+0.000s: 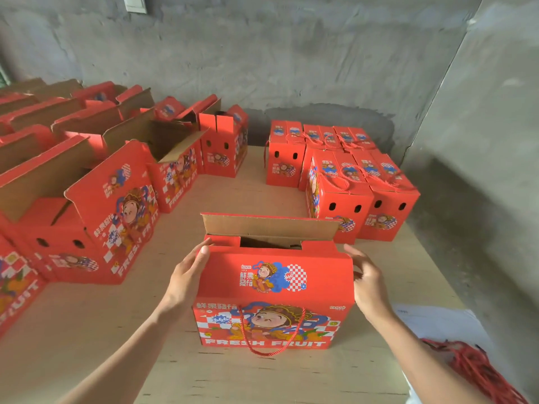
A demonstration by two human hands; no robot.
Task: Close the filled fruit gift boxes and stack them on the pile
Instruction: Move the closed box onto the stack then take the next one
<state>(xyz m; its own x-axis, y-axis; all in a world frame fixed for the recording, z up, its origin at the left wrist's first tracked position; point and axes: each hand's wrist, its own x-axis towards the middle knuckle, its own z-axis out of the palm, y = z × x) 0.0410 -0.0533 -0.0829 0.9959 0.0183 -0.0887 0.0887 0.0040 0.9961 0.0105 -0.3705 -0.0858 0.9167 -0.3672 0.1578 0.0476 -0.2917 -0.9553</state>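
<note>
A red fruit gift box (274, 298) with a cartoon figure and "FRESH FRUIT" print stands on the wooden table (96, 330) in front of me. Its near lid flap is folded over the top, while the far flap (271, 227) stands upright showing brown cardboard. A red rope handle (272, 349) hangs down the front. My left hand (186, 275) lies against the box's upper left edge, fingers straight. My right hand (367, 279) hovers at the upper right corner, fingers relaxed, just off the box. The pile of closed boxes (347, 176) stands at the back right.
Several open red boxes (96, 205) with raised flaps fill the left side of the table. A bundle of red rope handles (469, 365) lies at the lower right, beside white sheets (440, 322). A grey concrete wall (291, 53) runs behind the table.
</note>
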